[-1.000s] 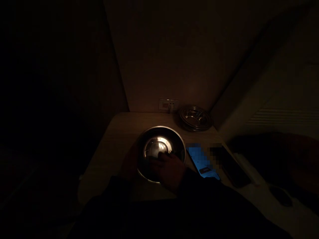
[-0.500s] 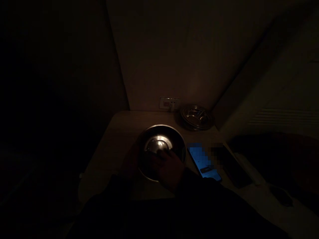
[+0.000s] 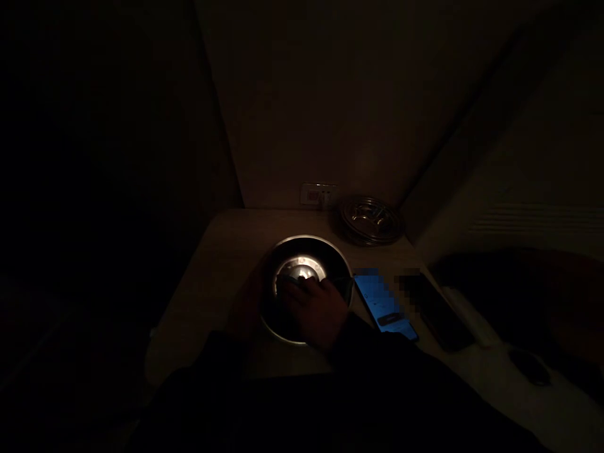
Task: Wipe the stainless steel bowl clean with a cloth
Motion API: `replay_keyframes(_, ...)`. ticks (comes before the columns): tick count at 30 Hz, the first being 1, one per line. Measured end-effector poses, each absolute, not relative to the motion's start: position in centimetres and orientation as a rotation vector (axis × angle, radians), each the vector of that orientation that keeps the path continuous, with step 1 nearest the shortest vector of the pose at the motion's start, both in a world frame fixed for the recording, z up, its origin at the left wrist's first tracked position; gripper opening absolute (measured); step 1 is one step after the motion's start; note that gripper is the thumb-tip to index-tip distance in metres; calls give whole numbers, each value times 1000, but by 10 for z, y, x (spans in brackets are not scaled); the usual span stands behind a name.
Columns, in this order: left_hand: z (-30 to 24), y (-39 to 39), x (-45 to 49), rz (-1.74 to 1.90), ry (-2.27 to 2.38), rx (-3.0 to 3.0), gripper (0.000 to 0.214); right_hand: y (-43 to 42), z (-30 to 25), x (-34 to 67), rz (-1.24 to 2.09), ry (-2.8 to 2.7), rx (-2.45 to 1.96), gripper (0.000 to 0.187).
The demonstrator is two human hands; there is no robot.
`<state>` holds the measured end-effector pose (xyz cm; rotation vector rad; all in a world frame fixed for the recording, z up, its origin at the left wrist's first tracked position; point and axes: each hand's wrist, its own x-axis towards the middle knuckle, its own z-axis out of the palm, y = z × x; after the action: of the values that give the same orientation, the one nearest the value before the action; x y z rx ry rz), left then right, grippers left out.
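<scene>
The scene is very dark. A steel bowl (image 3: 325,251) stands on a pale wooden table (image 3: 221,277) in front of me. My right hand (image 3: 316,311) reaches into the bowl, fingers curled over its inner bottom, pressed on something I cannot make out. My left hand (image 3: 245,305) rests against the bowl's left outer wall and seems to hold it; its fingers are barely visible.
A second steel dish (image 3: 370,220) sits at the back of the table under a wall socket (image 3: 318,195). A phone with a lit blue screen (image 3: 384,305) lies right of the bowl, with a dark phone (image 3: 436,311) beside it. Walls close in behind and at both sides.
My right hand has shifted slightly inside the bowl, over its bottom. The bowl and the left hand have stayed in place.
</scene>
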<state>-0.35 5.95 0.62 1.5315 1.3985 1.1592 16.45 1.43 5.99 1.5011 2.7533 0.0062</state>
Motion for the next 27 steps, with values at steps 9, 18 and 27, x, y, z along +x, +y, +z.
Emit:
replay_keyframes(9,5,58,-4,1186,1338,1503,53,11,56,172,44,2696,1579,37)
replay_keyframes(18,9,56,-3,1197,1357,1445,54,6,54,181,75,2637,1654,37)
replay_keyframes(27,7,57,-3,1235,1388,1496,52,24,54,155,58,2745,1662,41)
